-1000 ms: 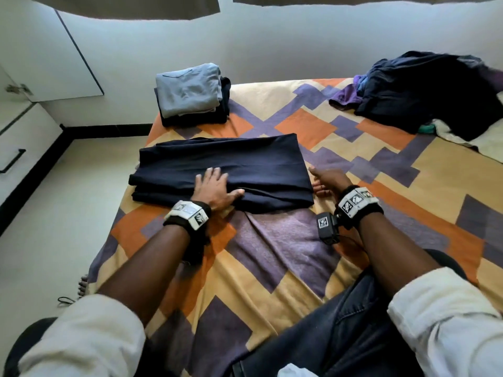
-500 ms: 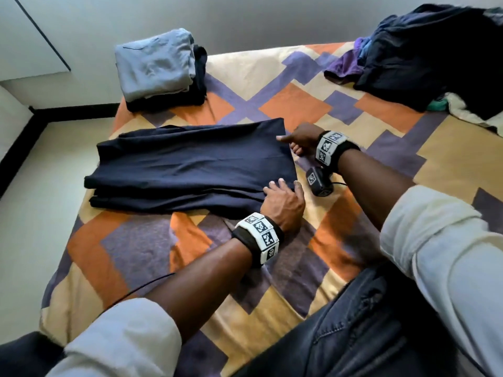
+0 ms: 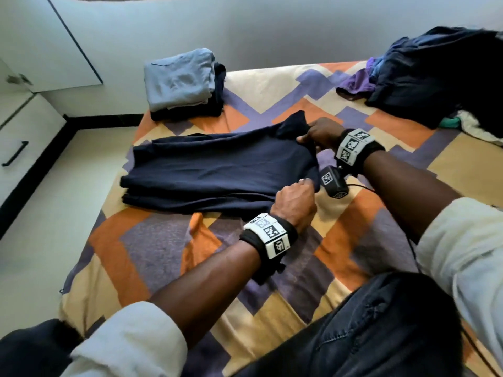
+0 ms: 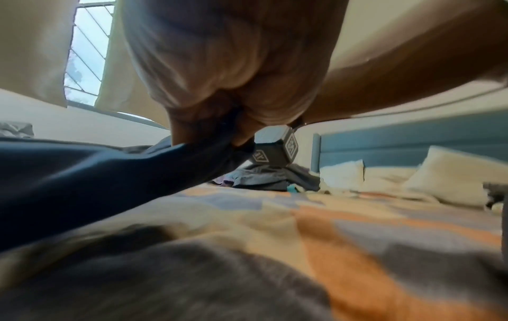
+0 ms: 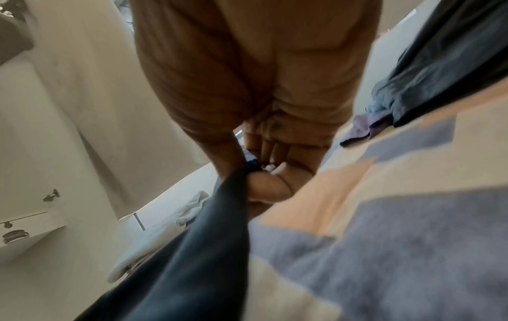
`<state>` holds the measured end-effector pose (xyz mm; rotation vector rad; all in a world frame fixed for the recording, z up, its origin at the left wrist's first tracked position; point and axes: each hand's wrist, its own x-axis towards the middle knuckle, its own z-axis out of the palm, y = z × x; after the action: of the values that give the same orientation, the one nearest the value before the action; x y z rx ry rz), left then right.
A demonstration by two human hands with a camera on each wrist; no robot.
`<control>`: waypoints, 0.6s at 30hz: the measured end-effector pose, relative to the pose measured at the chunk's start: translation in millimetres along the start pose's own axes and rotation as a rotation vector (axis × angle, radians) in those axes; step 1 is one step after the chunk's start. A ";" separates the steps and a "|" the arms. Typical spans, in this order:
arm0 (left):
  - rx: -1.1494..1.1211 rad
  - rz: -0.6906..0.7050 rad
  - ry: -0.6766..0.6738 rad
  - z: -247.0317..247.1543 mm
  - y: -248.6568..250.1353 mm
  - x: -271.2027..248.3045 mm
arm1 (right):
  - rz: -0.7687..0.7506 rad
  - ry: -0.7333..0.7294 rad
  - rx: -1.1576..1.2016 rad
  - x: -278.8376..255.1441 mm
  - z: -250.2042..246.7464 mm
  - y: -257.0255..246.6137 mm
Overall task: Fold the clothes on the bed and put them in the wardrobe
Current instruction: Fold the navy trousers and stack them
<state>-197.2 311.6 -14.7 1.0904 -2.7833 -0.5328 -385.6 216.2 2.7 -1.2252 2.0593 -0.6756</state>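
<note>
A dark navy garment [image 3: 217, 172] lies half-folded across the patterned bed [image 3: 152, 240]. My left hand [image 3: 295, 198] grips its near right corner, with the cloth [image 4: 110, 173] bunched in the fist [image 4: 219, 121]. My right hand [image 3: 317, 133] pinches the far right corner and lifts it off the bed, the fabric [image 5: 192, 249] hanging from the thumb and fingers [image 5: 241, 165]. A folded stack, a grey piece [image 3: 179, 77] on top of dark ones, sits at the bed's far left corner. An unfolded heap of dark and purple clothes [image 3: 435, 77] lies at the far right.
White wardrobe doors with a black handle [image 3: 15, 153] stand at the left, across a strip of pale floor [image 3: 54, 227]. Pillows [image 4: 453, 178] and a blue headboard [image 4: 412, 147] lie beyond the heap. My knee in dark jeans [image 3: 367, 336] rests on the bed's near edge.
Both hands went from lying flat on the garment to gripping its right-hand corners. The right hand has raised the far corner off the bed. The head view shifted right.
</note>
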 end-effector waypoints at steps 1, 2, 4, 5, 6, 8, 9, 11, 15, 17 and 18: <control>-0.057 -0.005 0.009 -5.4 8.7 -2.0 | 0.011 0.026 -0.017 -3.1 -11.2 1.0; -0.135 -0.012 0.020 -10.3 16.0 -3.9 | 0.028 0.045 -0.027 -9.3 -21.7 0.9; -0.312 -0.016 0.047 -20.9 29.6 -5.9 | 0.052 0.058 -0.021 -20.7 -43.6 0.0; -0.401 -0.012 0.063 -25.7 37.2 -5.2 | 0.059 0.074 -0.025 -22.7 -54.9 1.4; -0.484 -0.013 0.105 -29.0 40.9 -5.9 | 0.068 0.095 -0.020 -28.2 -62.3 -0.7; -0.645 -0.038 0.206 -36.6 41.8 -12.2 | 0.040 0.142 0.073 -42.9 -72.0 -7.8; -0.721 -0.052 0.248 -41.4 39.9 -16.4 | 0.012 0.146 0.156 -50.6 -75.9 -14.2; -0.842 -0.097 0.324 -52.5 27.6 -25.3 | -0.040 0.143 0.257 -60.4 -77.1 -30.2; -0.886 -0.086 0.504 -70.8 -19.3 -44.2 | -0.158 0.138 0.258 -58.7 -50.0 -88.4; -0.891 -0.098 0.589 -79.0 -47.4 -54.7 | -0.171 0.111 0.298 -54.3 -27.2 -124.0; -0.891 -0.112 0.630 -80.9 -62.1 -58.5 | -0.174 0.080 0.321 -52.7 -14.9 -140.7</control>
<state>-96.4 285.9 40.3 0.9465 -1.6535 -1.0636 -298.0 204.1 125.1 -1.2117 1.8289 -1.1059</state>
